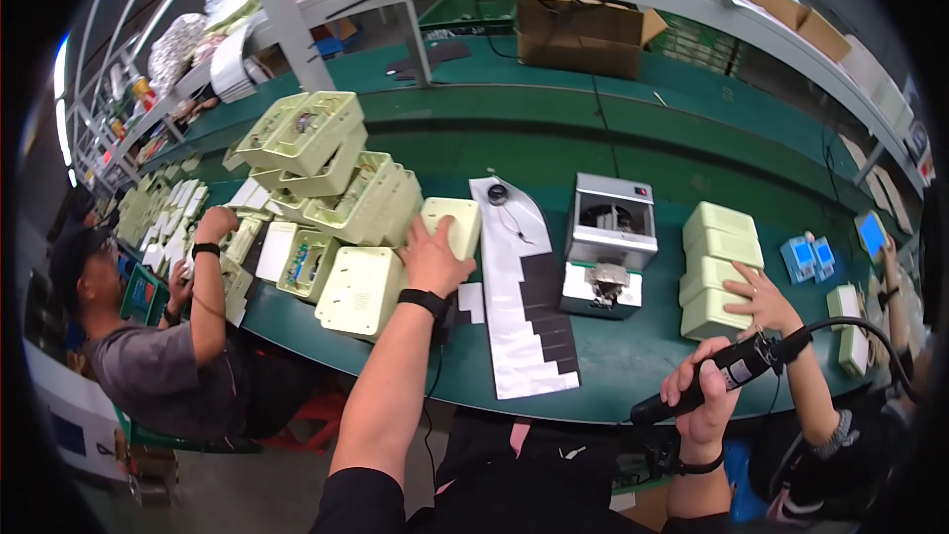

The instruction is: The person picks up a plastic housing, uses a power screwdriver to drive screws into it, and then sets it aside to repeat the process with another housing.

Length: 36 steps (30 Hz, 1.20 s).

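My left hand (435, 255) grips a pale green plastic box (457, 221), its fingers spread over the near part. The box stands flat side up on the green table. Just left of this hand lies a larger pale green box (358, 292), also flat side up, with small holes at its corners. My right hand (704, 394) is wrapped round a black electric screwdriver (736, 368) with a cord at its upper right end. The tool is held above the table's near edge, its other end pointing left.
Stacked open boxes with wired parts (331, 178) rise at the left. A silver machine (611, 222) stands mid-table beside a white-and-black sheet (519, 326). At the right, another person's hand (761, 299) touches piled boxes (722, 242). A seated co-worker (163, 336) works at the left.
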Each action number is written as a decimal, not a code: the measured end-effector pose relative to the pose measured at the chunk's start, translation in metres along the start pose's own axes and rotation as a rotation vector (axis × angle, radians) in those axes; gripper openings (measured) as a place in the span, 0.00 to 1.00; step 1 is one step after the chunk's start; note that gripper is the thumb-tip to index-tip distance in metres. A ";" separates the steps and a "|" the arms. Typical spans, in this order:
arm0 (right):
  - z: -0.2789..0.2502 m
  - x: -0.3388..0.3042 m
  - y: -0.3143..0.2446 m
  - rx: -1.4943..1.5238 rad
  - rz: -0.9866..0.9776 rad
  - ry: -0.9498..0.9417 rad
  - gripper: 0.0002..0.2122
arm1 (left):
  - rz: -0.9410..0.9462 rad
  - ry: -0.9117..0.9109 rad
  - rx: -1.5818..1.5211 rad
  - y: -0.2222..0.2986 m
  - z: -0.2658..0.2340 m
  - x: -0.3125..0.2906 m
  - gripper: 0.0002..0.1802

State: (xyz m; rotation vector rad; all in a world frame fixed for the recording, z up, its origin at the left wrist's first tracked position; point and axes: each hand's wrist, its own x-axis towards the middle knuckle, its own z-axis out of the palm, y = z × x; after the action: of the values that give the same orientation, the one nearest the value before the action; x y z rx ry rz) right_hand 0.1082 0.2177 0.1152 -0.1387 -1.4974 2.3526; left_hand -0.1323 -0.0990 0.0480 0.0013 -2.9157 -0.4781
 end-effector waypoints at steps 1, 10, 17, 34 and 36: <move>-0.001 -0.003 -0.003 0.018 -0.014 0.004 0.12 | 0.035 0.015 -0.031 0.000 -0.006 -0.001 0.43; -0.026 -0.014 -0.014 -0.066 -0.076 0.147 0.13 | 0.702 0.096 -0.296 0.030 -0.049 -0.086 0.38; -0.012 -0.010 -0.014 -0.062 -0.084 0.164 0.10 | 1.149 -0.324 -0.412 0.064 -0.034 -0.118 0.41; 0.086 0.110 -0.021 -0.211 -0.428 -0.012 0.07 | 0.707 -0.534 -0.729 0.046 0.015 -0.123 0.61; 0.093 0.127 -0.013 -0.302 -0.462 -0.045 0.07 | 0.656 -0.566 -0.743 0.043 0.014 -0.120 0.62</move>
State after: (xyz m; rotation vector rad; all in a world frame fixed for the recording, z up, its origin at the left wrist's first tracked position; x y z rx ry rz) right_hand -0.0321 0.1858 0.1809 0.1715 -1.6858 1.7743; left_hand -0.0159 -0.0498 0.0270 -1.3107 -2.7380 -1.5566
